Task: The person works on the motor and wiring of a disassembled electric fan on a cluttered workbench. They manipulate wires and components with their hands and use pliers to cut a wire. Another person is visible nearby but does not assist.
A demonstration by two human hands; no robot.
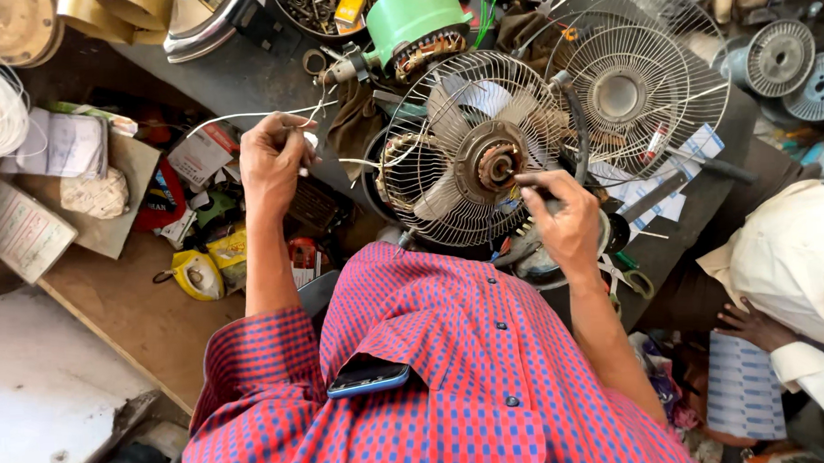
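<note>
A dark phone screen (368, 377) is seen in the shirt pocket. Red-and-white cartons (199, 153) and a yellow packet (227, 248) are piled left of the left hand (273, 163).

fan grille (455, 152) blocking, clutter (202, 221) left

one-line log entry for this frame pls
left hand: pinches white wire | right hand: holds dark tool at fan motor hub | fan guard: on workbench | second guard: behind

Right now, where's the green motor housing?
In the head view, the green motor housing sits at the top centre of the bench, just above the wire fan guard, up and right of the left hand.
</note>
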